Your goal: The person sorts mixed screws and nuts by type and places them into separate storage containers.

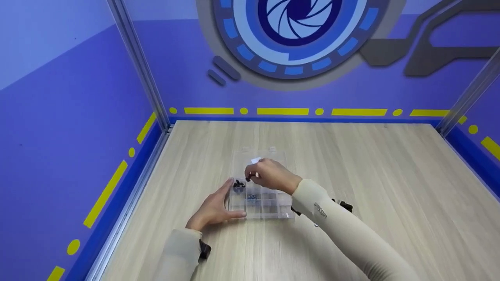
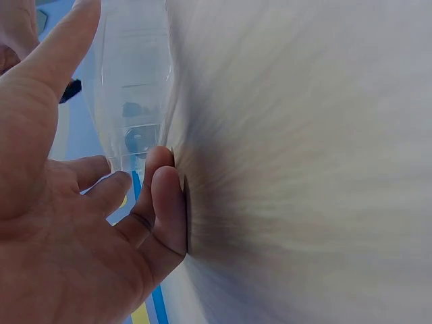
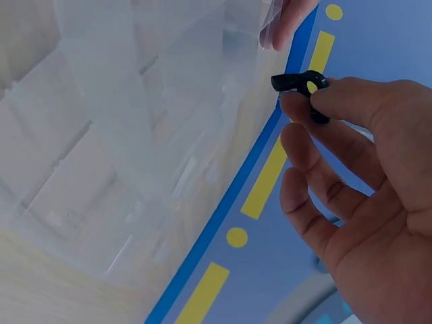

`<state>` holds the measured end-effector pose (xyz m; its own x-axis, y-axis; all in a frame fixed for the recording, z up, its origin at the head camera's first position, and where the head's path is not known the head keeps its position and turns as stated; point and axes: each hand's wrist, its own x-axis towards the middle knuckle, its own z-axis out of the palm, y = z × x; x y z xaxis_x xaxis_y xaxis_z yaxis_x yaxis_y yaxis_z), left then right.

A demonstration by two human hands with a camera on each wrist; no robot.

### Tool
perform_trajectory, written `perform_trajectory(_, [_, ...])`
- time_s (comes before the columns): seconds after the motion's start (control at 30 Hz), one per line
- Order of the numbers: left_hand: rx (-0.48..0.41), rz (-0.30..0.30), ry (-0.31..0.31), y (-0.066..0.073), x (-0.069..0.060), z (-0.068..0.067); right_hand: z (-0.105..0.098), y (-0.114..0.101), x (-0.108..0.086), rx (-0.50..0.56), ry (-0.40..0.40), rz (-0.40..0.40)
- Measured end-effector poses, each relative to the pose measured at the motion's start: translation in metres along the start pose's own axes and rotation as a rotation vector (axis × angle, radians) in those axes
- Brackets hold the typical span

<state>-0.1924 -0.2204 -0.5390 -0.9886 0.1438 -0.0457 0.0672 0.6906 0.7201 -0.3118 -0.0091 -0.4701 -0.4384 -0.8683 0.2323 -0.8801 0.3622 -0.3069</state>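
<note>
A clear compartment box (image 1: 273, 214) lies with its lid folded back on the wooden table. Black pieces (image 1: 238, 184) fill its upper left compartment, and small metallic parts (image 1: 253, 197) lie in a middle one. My left hand (image 1: 213, 210) rests against the box's left side, thumb along the front edge and fingers extended; the left wrist view shows this hand (image 2: 88, 202) beside the clear plastic. Above the box, my right hand (image 1: 271, 174) pinches a small black curved piece, plainly seen in the right wrist view as a black piece (image 3: 300, 82) between thumb and index finger of the hand (image 3: 378, 169).
Black items (image 1: 345, 206) lie on the table (image 1: 390, 168) right of the box, partly behind my right forearm. A small white label (image 1: 256, 160) shows by the lid. Blue panels (image 1: 179, 70) with metal corner posts enclose the table's back and sides.
</note>
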Motion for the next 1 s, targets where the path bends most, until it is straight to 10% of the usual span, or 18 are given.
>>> perform_trajectory(1.0, [-0.008,-0.001,0.005,-0.001,-0.001,0.0,0.035,-0.016,0.024,-0.049,-0.078,0.055])
